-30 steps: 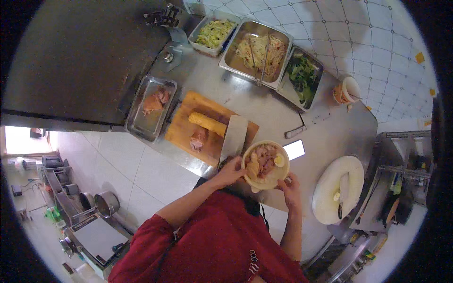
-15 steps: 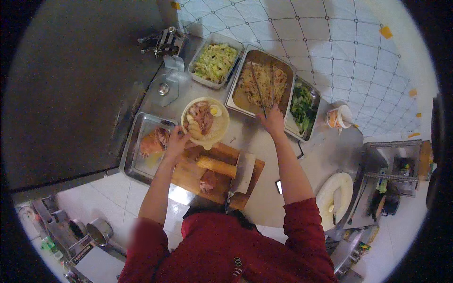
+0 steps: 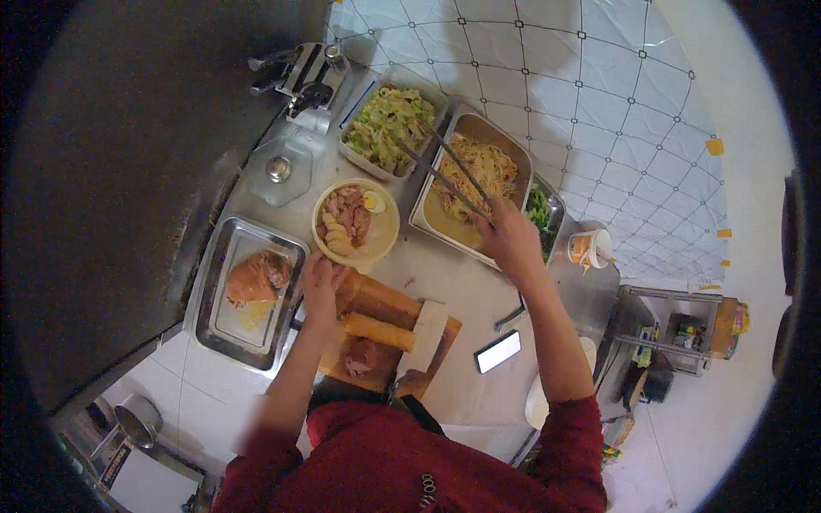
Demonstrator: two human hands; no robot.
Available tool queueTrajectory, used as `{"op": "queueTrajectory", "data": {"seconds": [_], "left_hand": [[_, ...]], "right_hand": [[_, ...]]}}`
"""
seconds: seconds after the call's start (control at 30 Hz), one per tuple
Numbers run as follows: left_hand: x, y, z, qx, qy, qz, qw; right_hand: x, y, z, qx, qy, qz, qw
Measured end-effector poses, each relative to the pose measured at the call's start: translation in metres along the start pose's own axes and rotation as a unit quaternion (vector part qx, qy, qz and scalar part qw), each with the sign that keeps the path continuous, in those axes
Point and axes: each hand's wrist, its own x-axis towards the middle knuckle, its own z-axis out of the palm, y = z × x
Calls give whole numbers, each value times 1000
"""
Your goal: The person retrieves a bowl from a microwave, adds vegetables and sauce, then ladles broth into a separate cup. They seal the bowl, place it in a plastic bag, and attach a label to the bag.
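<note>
With my right hand [image 3: 511, 232] I grip long metal tongs [image 3: 457, 192], whose tips reach over the plastic container of chopped cabbage [image 3: 402, 128]. My left hand [image 3: 321, 280] is at the near rim of a round pale bowl [image 3: 386, 238], fingers closed against its edge. Sliced meat, pale slices and a halved egg lie in the bowl. Shredded noodle-like strips [image 3: 481, 167] fill the deep metal pan [image 3: 445, 224] beside the cabbage. Below my left hand, a wooden cutting board [image 3: 380, 295] carries a yellow roll [image 3: 379, 331], a meat piece [image 3: 363, 355] and a cleaver [image 3: 425, 333].
A metal tray [image 3: 215, 312] with a cooked meat chunk [image 3: 256, 278] stands left. A lid with a knob [image 3: 278, 168] lies behind it. On the right are leafy greens [image 3: 539, 209], a white tub [image 3: 588, 248] and a phone [image 3: 498, 352]. A clamp-like metal device [image 3: 312, 81] stands far left.
The tongs have swung left from the noodle pan to the cabbage container. My left hand has slid to the bowl's near rim. The view has shifted, showing more of the phone.
</note>
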Motion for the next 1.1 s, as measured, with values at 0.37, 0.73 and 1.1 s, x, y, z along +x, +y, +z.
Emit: {"op": "queueTrajectory", "data": {"seconds": [0.37, 0.73, 1.1], "left_hand": [[-3, 10, -5, -58, -24, -69, 996], [9, 25, -14, 28, 4, 12, 1000], [10, 25, 4, -98, 30, 22, 995]], "right_hand": [[64, -12, 39, -2, 8, -67, 998], [-2, 10, 40, 356, 72, 93, 927], [-60, 13, 9, 377, 37, 104, 920]]}}
